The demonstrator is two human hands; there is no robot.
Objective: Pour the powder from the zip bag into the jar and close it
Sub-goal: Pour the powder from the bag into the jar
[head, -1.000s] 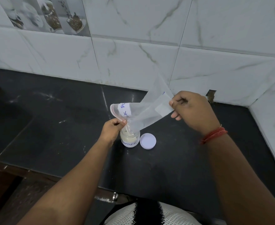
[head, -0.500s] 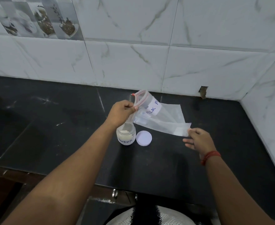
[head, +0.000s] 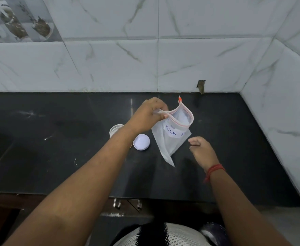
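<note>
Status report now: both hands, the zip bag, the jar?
Left hand pinches open zip bag by its rim. Right hand free, beside bag. Jar uncapped, half behind left forearm; white lid beside it on counter.

White marble-veined wall tiles (head: 190, 64); dark glossy countertop (head: 57, 148); corner right.

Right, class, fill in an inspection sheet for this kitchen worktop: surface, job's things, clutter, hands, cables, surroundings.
Surface: black stone worktop, faint pale smears.
Job's things: zip bag labelled MILK, mouth open, hanging upright; jar uncapped, partly hidden behind the forearm; white lid lying beside the jar.
Clutter: nothing seen.
Hands: left hand pinches the bag's top edge; right hand empty, near the bag, red thread on the wrist.
Cables: nothing seen.
Surroundings: marble-look wall tiles, corner at right.
</note>
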